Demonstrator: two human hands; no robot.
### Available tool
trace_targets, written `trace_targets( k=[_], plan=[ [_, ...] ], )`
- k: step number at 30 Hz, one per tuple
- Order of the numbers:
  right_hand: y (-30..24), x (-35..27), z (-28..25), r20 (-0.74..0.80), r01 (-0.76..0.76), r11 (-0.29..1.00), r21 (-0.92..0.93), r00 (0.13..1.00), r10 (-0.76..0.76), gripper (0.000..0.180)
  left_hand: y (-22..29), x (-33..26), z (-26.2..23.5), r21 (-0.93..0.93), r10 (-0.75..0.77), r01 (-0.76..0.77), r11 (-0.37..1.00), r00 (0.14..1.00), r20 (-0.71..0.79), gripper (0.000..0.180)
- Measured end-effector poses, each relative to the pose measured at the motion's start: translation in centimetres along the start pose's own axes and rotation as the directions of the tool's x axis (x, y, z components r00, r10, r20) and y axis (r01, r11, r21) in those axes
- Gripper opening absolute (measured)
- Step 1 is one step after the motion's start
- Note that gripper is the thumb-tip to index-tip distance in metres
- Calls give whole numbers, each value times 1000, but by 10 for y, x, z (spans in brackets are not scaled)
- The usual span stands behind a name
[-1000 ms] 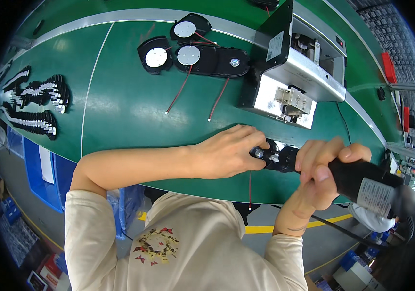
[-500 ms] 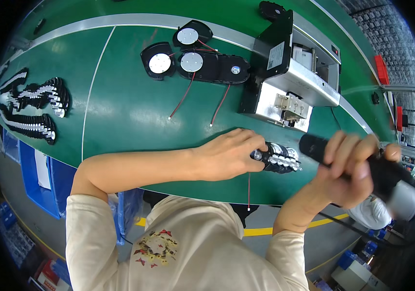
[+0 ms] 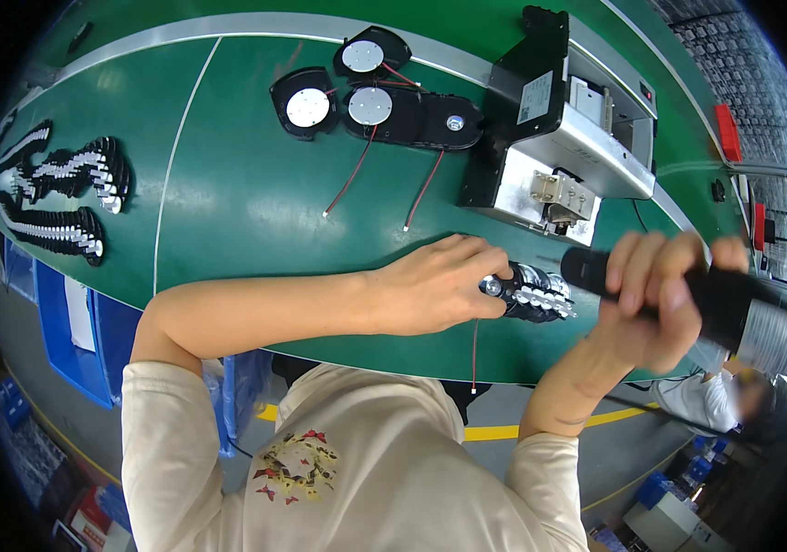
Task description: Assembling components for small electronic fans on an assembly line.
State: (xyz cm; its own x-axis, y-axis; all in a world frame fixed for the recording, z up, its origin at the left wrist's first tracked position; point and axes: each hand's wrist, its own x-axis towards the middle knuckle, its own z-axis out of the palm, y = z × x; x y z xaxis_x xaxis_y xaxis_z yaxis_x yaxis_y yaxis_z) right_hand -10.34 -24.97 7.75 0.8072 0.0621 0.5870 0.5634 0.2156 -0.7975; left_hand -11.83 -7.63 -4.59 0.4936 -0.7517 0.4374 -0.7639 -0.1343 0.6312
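Note:
My left hand (image 3: 448,283) presses down on the green table with its fingers closed around the end of a black housing with silvery parts (image 3: 539,293). A thin red wire (image 3: 475,359) runs from beneath that hand toward the table's front edge. To the right, my right hand (image 3: 653,290) wraps around a black cylindrical electric screwdriver (image 3: 724,308), held nearly level above the table. Its narrower end points left, just beside the housing; whether the bit touches is too blurred to tell. A cord trails from the tool's side.
Behind my hands lie black housings with silver discs (image 3: 369,106) and red wires. A black and silver machine (image 3: 540,193) stands at the back right. Several stacked black and white parts (image 3: 53,230) lie far left, above a blue bin (image 3: 67,331). Another person (image 3: 701,400) is at the lower right.
The view has shifted slightly. My right hand and the screwdriver have moved slightly left, nearer the housing. My left hand keeps its hold on the housing.

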Motion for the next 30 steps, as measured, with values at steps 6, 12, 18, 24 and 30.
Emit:
trace_targets(
  k=[6,12,18,24,30],
  plan=[
    [-12,-45,-2,-96,-51,998,34,994,54,41,-1,3,1,4,8,-8,1000,1000,-3,21],
    [-6,-57,6,-78,-61,998,-2,995,60,36,-1,4,-3,-29,4,-5,1000,1000,-4,19],
    [-16,-64,10,-6,-104,988,-113,995,104,34,3,4,2,-50,4,-5,999,1000,-21,22],
    [-7,-67,11,29,-68,991,-118,997,72,34,9,4,-8,-129,-57,58,990,998,11,28],
    [-35,-32,-24,99,64,981,181,992,-83,55,7,10,-18,-57,-43,43,997,999,7,31]
  ],
)
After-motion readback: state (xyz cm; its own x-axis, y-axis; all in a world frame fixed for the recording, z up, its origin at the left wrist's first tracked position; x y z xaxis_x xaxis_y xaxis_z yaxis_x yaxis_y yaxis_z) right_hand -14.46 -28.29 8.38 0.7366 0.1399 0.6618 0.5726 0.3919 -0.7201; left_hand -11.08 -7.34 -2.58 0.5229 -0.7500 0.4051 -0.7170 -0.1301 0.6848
